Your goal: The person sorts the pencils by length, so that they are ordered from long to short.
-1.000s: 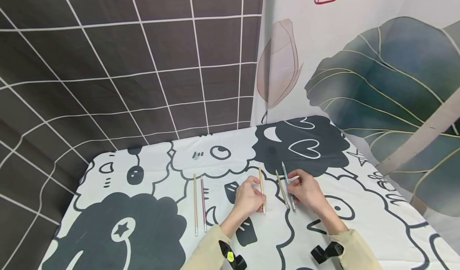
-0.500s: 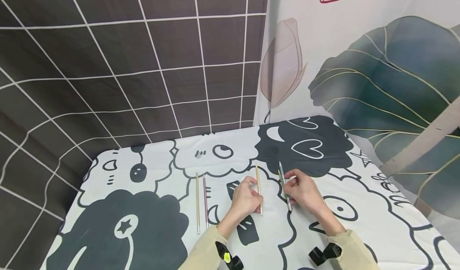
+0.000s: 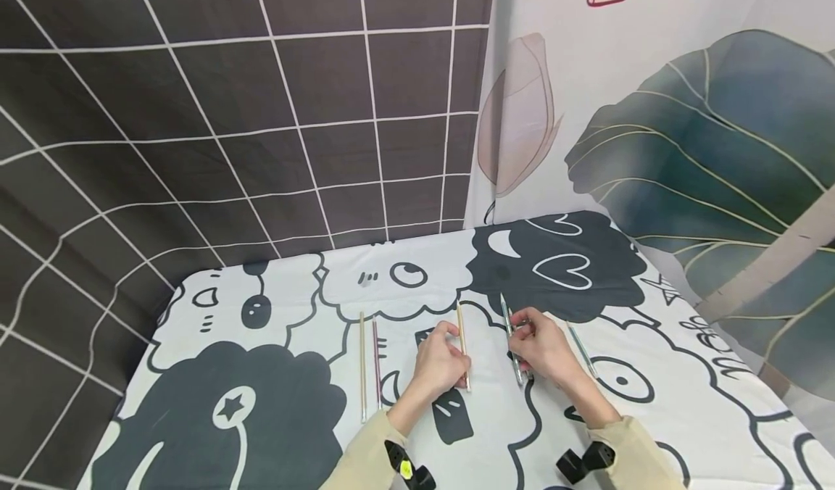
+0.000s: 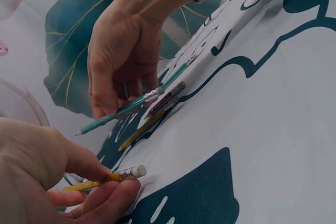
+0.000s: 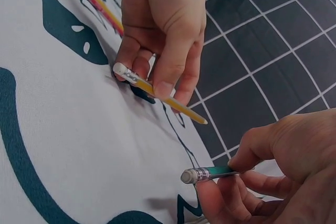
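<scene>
I've got L hand pinching yellow pencil, R hand pinching green pencil, both over cloth. Pink pencil lies L, 2nd green pencil R, near R wrist.

A lane of open desk runs between the left grip, holding a yellow pencil, and the right grip; wrist cameras jut into its near end. Two pencils obstruct a low sweep left (only a slim gap parts them), with wide room beyond. A loose green pencil lies just right of the right grip. Tall hangings close the far side.
</scene>
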Tool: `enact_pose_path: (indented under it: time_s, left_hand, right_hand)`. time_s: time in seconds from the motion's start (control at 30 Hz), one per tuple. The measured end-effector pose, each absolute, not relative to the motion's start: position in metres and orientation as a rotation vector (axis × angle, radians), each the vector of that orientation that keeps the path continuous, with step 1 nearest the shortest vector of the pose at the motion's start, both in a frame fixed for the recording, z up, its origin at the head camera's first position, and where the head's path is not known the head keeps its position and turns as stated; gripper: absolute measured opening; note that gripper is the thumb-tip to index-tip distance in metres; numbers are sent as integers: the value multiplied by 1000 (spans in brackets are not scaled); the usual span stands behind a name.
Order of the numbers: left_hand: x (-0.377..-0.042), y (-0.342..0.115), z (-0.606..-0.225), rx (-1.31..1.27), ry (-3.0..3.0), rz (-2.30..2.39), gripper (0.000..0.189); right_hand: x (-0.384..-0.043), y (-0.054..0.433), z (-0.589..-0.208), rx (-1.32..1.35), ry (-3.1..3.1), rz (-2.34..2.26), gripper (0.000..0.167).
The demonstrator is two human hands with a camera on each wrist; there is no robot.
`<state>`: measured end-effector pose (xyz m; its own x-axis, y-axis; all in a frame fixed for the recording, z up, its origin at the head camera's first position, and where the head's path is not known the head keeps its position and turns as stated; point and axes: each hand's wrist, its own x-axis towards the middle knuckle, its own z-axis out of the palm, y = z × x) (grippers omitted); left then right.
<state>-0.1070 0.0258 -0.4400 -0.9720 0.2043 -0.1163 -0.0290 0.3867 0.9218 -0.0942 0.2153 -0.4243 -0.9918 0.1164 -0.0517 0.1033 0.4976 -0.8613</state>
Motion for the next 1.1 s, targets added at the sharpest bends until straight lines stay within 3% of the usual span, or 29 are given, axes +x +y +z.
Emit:
enact_pose_path:
  time_s: [1.1]
  left_hand:
    - [-106, 0, -441, 76, 2507, 1629, 42]
  right_hand:
    - [-98, 189, -429, -77, -2671, 1598, 29]
